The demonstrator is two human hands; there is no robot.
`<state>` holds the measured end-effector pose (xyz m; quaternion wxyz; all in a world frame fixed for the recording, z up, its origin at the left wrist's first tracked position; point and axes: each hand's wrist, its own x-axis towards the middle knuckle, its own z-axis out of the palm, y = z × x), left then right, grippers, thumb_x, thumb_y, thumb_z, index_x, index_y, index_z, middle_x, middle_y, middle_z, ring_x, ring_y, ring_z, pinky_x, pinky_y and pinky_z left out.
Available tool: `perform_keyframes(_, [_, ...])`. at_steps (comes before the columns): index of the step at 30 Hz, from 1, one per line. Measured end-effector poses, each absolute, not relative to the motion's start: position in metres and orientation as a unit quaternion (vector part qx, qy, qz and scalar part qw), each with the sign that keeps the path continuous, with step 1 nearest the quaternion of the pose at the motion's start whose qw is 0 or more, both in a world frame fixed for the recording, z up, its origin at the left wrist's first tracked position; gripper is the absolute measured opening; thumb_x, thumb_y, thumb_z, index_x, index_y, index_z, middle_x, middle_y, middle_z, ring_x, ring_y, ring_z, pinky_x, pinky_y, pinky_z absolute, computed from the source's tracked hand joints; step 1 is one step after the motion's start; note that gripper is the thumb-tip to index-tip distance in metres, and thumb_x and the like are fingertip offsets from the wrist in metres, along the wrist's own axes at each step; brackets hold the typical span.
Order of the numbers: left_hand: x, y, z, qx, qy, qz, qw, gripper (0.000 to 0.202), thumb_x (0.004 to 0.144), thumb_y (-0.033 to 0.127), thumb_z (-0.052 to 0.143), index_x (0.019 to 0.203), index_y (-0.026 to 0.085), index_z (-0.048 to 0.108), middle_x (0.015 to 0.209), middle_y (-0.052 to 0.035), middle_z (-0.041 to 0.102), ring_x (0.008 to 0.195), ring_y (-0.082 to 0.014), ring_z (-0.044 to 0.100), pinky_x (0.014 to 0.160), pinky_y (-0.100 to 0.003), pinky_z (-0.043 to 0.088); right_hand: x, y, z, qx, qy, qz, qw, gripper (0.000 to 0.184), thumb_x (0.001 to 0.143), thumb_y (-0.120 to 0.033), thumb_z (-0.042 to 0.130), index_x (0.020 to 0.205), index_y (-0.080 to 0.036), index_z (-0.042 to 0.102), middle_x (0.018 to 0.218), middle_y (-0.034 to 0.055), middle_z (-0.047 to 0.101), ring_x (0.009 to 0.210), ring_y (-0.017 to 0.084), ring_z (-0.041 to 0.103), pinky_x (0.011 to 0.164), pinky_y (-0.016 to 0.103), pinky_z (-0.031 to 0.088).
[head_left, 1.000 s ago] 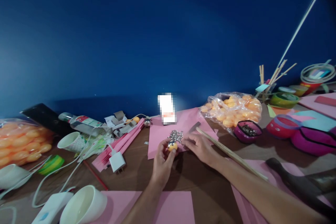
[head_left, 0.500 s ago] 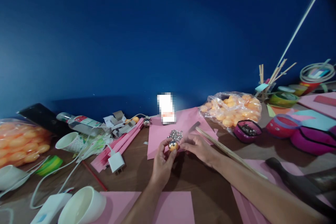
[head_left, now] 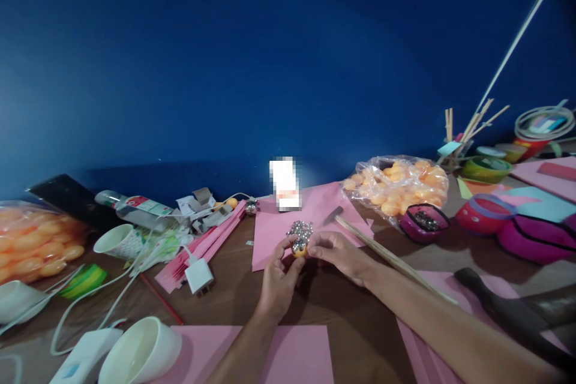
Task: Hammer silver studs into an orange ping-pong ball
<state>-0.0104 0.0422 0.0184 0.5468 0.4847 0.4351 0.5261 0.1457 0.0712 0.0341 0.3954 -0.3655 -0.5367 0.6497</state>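
Note:
My left hand (head_left: 279, 279) pinches a small orange ball (head_left: 299, 249) partly covered with shiny silver pieces. My right hand (head_left: 339, 255) has its fingertips closed against the right side of that ball. Just beyond the ball lies a small heap of silver pieces (head_left: 300, 229) on a pink paper sheet (head_left: 274, 234). Whether the right fingers hold a silver piece is too small to make out.
A clear bag of orange balls (head_left: 398, 187) and a magenta bowl of silver pieces (head_left: 423, 223) sit to the right. Wooden sticks (head_left: 387, 258) cross the brown table (head_left: 346, 318). On the left are a white charger (head_left: 198, 276), paper cups (head_left: 144, 351), a bottle (head_left: 135, 209) and another ball bag (head_left: 36, 243).
My right hand has moved in from the pink sheet to touch the ball. The left hand turned the ball slightly and lifted it toward the heap.

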Motion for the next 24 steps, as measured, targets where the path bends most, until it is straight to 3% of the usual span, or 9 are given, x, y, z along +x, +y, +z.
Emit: perform_keyframes(24, [-0.0086,0.042,0.0237,0.476,0.44,0.524,0.553,0.044,0.068,0.025,0.061,0.109,0.018,0.047,0.101,-0.0079,0.062,0.087,-0.0183,0.06,0.081,-0.033,0.046,0.1461,0.0718,0.0304,-0.37,-0.545,0.642,0.392,0.025,0.068,-0.039,0.063,0.075,-0.015,0.059,0.077,0.0026,0.059,0.067,0.012,0.052,0.057,0.023,0.041])
